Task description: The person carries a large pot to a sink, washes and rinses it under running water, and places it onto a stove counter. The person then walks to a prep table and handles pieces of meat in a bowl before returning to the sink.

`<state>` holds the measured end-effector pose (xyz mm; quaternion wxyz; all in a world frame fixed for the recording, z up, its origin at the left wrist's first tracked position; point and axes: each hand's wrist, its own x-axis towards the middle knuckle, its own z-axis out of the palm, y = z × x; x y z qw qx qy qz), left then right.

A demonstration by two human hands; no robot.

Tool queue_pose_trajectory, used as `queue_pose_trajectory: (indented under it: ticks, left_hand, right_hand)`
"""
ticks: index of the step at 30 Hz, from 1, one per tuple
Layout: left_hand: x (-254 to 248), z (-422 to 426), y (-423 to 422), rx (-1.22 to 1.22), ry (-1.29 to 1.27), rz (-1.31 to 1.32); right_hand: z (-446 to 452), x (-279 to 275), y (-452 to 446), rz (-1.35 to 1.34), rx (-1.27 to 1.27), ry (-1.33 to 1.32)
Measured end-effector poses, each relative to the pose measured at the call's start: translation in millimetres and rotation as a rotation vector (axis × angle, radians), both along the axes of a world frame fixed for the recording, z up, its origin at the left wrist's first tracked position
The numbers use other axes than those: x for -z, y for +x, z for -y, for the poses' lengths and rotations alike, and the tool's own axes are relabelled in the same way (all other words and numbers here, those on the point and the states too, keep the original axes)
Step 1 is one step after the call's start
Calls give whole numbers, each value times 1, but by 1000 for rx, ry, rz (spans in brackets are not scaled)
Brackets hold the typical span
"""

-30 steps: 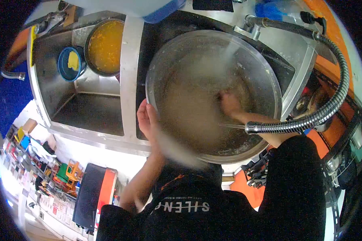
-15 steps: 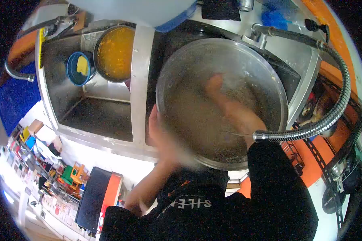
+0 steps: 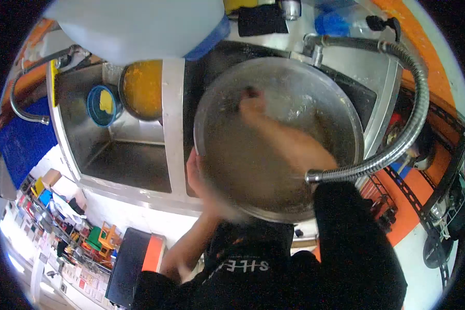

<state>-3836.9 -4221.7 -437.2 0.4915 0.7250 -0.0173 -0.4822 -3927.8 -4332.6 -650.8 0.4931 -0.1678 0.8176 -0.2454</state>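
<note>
**Desk:** Where are your hands, and on what?

**Photographer:** Your hands are apart, both at the wide metal pot (image 3: pixel 358 124). Your left hand (image 3: pixel 192 173) is at its near left side, against the rim; blur leaves it unclear whether the fingers grip. Your right hand (image 3: pixel 252 106) reaches inside, ahead of your left and to its right, with a dark thing (image 3: pixel 251 92) at the fingers, too blurred to name.

**Desk:** And how far along do you appear to be?

**Photographer:** Partway, by the look of it. Murky liquid (image 3: pixel 248 170) lies in the pot, hiding the bottom beneath, and pale specks (image 3: pixel 296 111) mark the area to the right of your right hand. The pot is neither emptied nor clear inside. Whether any part is finished, the view cannot tell.

**Desk:** What surrounds you?

**Photographer:** The hose (image 3: pixel 421 98) arcs down on your right, its end beside your right forearm (image 3: pixel 305 150). Beyond your left hand, across the metal divider (image 3: pixel 173 134), a pan (image 3: pixel 143 90) with orange contents sits untouched in the sink's left basin (image 3: pixel 129 160), beside a blue tub (image 3: pixel 99 120) with a yellow sponge (image 3: pixel 106 102).
</note>
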Motion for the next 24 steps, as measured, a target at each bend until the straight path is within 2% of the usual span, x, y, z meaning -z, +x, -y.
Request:
queue_pose_trajectory:
  ticks: [1,2,4,5,6,7,10,11,12,14,16,17,18,19,20,22,23,24]
  left_hand:
    - [8,-2,1,1,-67,13]
    - [9,-7,3,1,-114,27]
    - [0,-3,3,50,-37,112]
    - [-1,2,3,-15,-51,47]
    - [-2,2,0,-83,-53,-26]
    - [4,-2,2,27,-44,56]
    - [-4,1,0,52,-13,64]
    - [-5,1,0,58,-26,64]
    - [-3,2,0,57,-44,69]
    - [3,-5,2,42,-52,88]
    - [13,-12,4,138,-13,273]
    - [11,-7,4,138,-19,268]
    - [5,-2,2,31,-70,111]
    - [1,-3,2,-78,-111,-44]
    - [2,-5,1,-81,-103,-44]
    - [5,-5,4,-47,-126,-30]
    - [2,-1,4,-47,-131,-30]
    - [-3,3,2,-57,-135,-63]
  right_hand:
    - [7,25,-8,-95,234,-131]
    - [14,39,-13,-88,236,-127]
    - [23,45,-17,-165,565,-75]
    - [19,47,-3,-166,573,-78]
    - [10,30,20,-227,227,-147]
    - [1,20,28,-283,-127,-204]
    - [19,37,6,-259,-20,-219]
    - [27,46,-18,-401,59,-312]
    - [36,86,-57,-42,517,-436]
    - [38,114,-75,356,951,-516]
    - [32,87,-72,-292,598,-165]
    - [34,48,-54,-289,296,-142]
    - [26,11,-21,-284,-11,-109]
    - [6,8,11,-303,-152,-190]
    - [-12,4,38,-314,-293,-273]
    - [-53,-47,67,-99,-374,-200]
    - [-63,-65,63,-99,-373,-205]
    - [-73,-75,52,-13,-475,-220]
